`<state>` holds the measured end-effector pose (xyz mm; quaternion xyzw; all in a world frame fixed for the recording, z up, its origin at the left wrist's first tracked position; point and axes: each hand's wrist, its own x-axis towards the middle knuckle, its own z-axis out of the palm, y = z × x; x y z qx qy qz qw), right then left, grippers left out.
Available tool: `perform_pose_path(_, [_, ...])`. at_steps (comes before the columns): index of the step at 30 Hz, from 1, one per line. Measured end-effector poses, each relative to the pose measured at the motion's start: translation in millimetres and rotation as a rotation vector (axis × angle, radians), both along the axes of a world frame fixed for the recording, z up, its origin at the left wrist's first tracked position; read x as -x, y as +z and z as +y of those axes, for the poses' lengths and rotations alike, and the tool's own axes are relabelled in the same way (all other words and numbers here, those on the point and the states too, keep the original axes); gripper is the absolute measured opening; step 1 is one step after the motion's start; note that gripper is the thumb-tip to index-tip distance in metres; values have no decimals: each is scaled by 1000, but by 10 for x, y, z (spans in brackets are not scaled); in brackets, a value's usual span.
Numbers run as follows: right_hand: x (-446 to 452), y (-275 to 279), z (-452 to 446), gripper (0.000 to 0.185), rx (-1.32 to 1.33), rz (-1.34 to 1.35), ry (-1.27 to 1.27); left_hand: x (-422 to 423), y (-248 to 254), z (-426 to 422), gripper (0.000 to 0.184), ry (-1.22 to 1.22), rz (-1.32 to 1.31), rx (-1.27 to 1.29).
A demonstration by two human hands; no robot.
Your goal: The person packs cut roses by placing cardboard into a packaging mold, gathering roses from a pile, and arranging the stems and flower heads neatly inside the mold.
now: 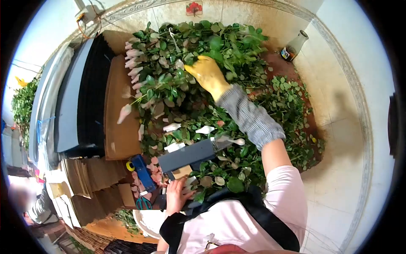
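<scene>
My right hand [207,74], in a yellow glove with a grey knitted sleeve, reaches over a pile of leafy rose stems [237,38]. Its fingers are pressed together among the leaves; what they hold is hidden. A pale pink rose in a sleeve [124,113] sticks out at the pile's left, below a row of wrapped rose heads [133,61]. Bare and with fingers apart, my left hand [175,195] rests at a small piece of cardboard [182,172], beside a dark grey box-like block [186,155].
Left of the pile stand a cardboard sheet [120,110] and stacked grey boards [69,110]. Nearer me are a blue tool [144,173], teal-handled scissors [144,203], pink petals and a white tub [148,222]. A glass bottle [294,45] stands by the wall. Another person's sleeve [42,209] shows at left.
</scene>
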<state>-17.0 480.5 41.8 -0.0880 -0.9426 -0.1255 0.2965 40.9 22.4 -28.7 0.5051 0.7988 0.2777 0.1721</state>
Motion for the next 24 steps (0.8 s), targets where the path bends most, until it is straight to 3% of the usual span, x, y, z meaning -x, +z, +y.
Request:
perform_pose_path(4, [-1186, 421, -249, 25, 161, -167, -166, 4, -21, -19, 68, -15, 27, -34])
perform_pose_path(6, [-1834, 365, -57, 25, 250, -39, -286, 3, 2, -21, 68, -16, 20, -33])
perform_pose_path(8, [-2430, 199, 81, 22, 424, 354, -291, 9, -28, -24, 67, -24, 32, -79])
perform_pose_path(11, [-2779, 383, -167, 30, 733, 412, -449, 0, -37, -31, 65, -27, 36, -69])
perform_pose_path(12, [-2856, 344, -167, 29, 477, 284, -429, 3, -38, -25, 65, -30, 41, -70])
perform_pose_path(14, [-3036, 423, -187, 28, 237, 24, -466, 10, -69, -33, 63, -38, 70, -70])
perform_pose_path(16, [-3222, 225, -272, 30, 351, 384, -112, 17, -162, -51, 63, -38, 91, -90])
perform_pose_path(17, [-3122, 709, -839, 38, 697, 213, -330, 15, -172, -50, 62, -29, 92, -119])
perform_pose_path(18, [-3021, 891, -938, 30, 229, -23, -51, -1, -187, -52, 59, 11, -7, -102])
perform_pose_path(19, [-2966, 888, -1084, 27, 285, -187, -70, 19, -528, -130, 59, -46, 183, -120])
perform_pose_path(20, [-2947, 828, -1264, 23, 337, -353, -91, 19, -557, -171, 58, -51, 218, -118])
perform_pose_path(23, [-2978, 138, -1671, 1, 216, -413, -186, -1, -304, -124, 60, -15, 147, -32])
perform_pose_path(24, [-3111, -323, -1676, 3, 181, -456, -296, -12, -191, -89, 62, -23, 189, -183])
